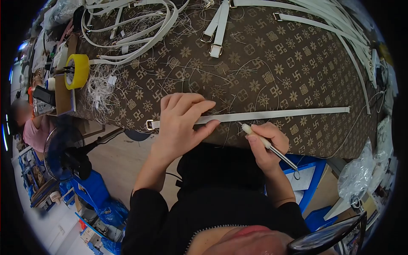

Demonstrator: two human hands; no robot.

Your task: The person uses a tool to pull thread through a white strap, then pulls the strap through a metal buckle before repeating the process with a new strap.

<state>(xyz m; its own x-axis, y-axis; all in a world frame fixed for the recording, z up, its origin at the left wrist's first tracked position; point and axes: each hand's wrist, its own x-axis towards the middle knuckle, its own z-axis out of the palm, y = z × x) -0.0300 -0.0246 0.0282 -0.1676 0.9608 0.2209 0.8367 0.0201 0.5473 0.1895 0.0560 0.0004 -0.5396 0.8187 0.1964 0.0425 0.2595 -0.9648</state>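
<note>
A small workshop: a cloth-covered table (250, 80) holds white straps (148, 40) with metal buckles, loose thread (100, 91) and yellow tape (77, 71) at left; blue bins (100, 193) stand below.

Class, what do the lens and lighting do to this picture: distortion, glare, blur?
Head view: fisheye distortion bows the patterned cloth, corners black; head view: highlights on the plastic bag and metal-shafted tool; head view: co-worker blurred at far left.
</note>
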